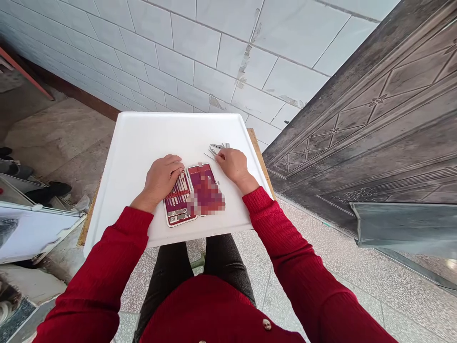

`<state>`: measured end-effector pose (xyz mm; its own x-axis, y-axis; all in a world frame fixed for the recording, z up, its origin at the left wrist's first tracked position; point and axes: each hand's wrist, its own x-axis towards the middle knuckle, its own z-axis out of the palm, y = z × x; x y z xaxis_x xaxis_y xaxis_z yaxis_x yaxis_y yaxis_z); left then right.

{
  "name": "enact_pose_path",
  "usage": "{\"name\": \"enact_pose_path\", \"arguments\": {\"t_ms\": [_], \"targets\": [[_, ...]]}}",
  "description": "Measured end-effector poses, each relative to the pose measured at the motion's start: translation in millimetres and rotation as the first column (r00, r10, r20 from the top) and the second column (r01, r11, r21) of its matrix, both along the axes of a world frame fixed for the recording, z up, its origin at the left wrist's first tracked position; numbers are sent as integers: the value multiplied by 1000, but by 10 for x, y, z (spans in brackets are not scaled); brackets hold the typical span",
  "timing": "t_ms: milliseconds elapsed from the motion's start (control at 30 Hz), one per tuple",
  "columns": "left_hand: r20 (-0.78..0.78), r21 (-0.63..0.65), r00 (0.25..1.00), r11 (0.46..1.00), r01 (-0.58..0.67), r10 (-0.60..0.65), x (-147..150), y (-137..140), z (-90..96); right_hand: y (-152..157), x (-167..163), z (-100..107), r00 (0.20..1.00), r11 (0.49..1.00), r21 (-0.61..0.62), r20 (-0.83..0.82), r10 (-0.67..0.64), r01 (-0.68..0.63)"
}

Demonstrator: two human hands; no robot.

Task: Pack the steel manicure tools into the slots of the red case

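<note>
An open case [195, 180] and loose metal tools [216, 146] lay on a white desk [150, 131]

Nearest were a ribbed red sweater [207, 309] with buttons and dark trousers [232, 264], of a fabric like denim. Beyond them stood the desk, with a smooth top and a raised, rounded rim.

The case was spread flat in two halves, side by side, between the two forearms. The long axis of each half pointed away from the person, its far end leaning a little to the left. In the left half, flat metal pieces [177, 218] and slim shiny tools [174, 201] sat on purple lining; a red strap crossed the slim ones. The right half was partly blurred.

The left hand [162, 176] rested over the far end of the left half, its fingers bent; I cannot tell whether it gripped something. The right hand [232, 164] was past the far right corner of the case, its fingers curled together. The loose tools, thin and pointed, lay just at its fingertips, to the left and beyond; it was the nearer hand to them. Whether it pinched one, I cannot tell.

Farther was a wall [200, 47] of glossy pale tiles.
</note>
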<state>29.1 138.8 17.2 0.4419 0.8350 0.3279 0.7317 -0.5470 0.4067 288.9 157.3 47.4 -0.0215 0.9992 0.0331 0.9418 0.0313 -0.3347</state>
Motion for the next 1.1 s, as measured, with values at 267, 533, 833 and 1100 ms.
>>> {"name": "enact_pose_path", "arguments": {"t_ms": [267, 533, 833, 1100], "targets": [[3, -4, 1000, 1000, -2, 2, 17, -12, 27, -11, -3, 26, 999, 1000, 0, 54, 7, -7], [-3, 9, 1000, 1000, -10, 10, 12, 3, -2, -49, 41, -6, 865, 995, -52, -500, 44, -80], [-5, 1, 1000, 1000, -10, 10, 0, 19, -16, -83, 5, -171, 585, 957, -185, -811, -21, -222], [-11, 1, 1000, 1000, -10, 10, 0, 23, -22, -118, 26, -146, 557, 937, -188, -831, 8, -294]]}}
